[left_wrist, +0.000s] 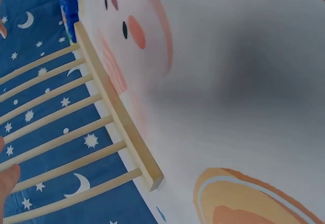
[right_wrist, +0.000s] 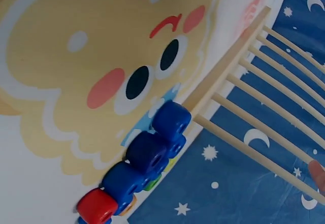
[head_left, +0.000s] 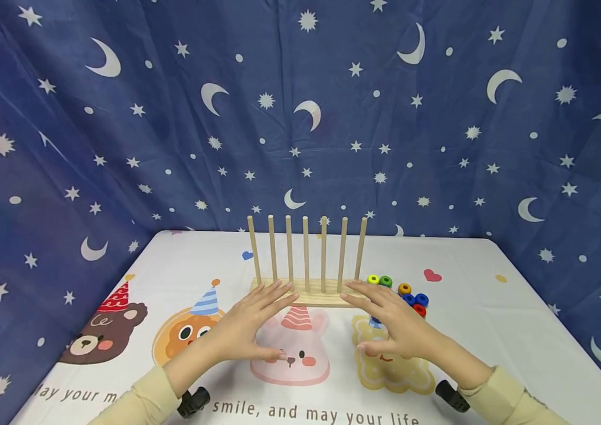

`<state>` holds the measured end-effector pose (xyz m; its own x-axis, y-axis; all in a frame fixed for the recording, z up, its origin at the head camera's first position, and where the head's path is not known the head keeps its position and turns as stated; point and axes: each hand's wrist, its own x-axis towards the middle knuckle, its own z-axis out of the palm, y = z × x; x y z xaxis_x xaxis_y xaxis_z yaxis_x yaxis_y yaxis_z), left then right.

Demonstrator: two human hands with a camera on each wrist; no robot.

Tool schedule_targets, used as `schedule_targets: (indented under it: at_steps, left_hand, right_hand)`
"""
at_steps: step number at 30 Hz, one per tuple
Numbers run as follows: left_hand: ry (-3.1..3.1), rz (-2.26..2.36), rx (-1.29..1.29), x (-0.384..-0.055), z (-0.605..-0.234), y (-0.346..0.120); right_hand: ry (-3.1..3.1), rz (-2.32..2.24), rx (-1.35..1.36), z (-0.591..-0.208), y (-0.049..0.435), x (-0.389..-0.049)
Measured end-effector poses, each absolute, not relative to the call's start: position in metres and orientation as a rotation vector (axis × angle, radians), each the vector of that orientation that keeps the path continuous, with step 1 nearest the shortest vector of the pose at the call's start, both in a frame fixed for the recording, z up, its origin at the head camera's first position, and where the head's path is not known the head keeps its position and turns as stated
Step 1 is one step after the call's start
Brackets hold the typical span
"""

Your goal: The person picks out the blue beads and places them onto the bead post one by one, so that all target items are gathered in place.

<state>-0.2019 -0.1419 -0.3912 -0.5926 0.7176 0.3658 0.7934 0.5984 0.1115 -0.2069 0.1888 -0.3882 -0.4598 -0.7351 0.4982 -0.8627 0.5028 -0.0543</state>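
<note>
A wooden rack with a row of several upright pegs [head_left: 306,254] on a flat wooden base [head_left: 274,300] stands in the middle of the table. My left hand [head_left: 250,324] is held before the base's left part, fingers spread and nothing in them. On the other side, my right hand [head_left: 398,321] reaches toward the base's right end, also spread and holding nothing. Whether any fingertip touches the rack I cannot tell. Just right of the rack lies a cluster of coloured beads, among them a red bead [right_wrist: 97,206] and a blue bead [right_wrist: 171,120]; my right hand partly hides them in the head view.
A white tablecloth [head_left: 460,277] printed with cartoon animals and lettering covers the table. Behind it and at both sides hangs a dark blue curtain [head_left: 258,147] with moons and stars. A green bead [head_left: 385,281] and a yellow bead [head_left: 373,278] lie at the cluster's back.
</note>
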Motion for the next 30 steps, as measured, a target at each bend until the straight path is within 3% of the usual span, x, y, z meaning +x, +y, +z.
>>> schedule_targets:
  at_steps: [16, 30]
  left_hand:
    - [-2.197, -0.751, -1.197, -0.211, -0.38, -0.164]
    - [-2.368, -0.785, -0.762, -0.216, -0.386, -0.21]
  right_hand:
    - [-2.267, 0.485, 1.179, -0.383, 0.199, -0.208]
    - [-2.325, 0.585, 1.069, -0.389, 0.23, -0.214]
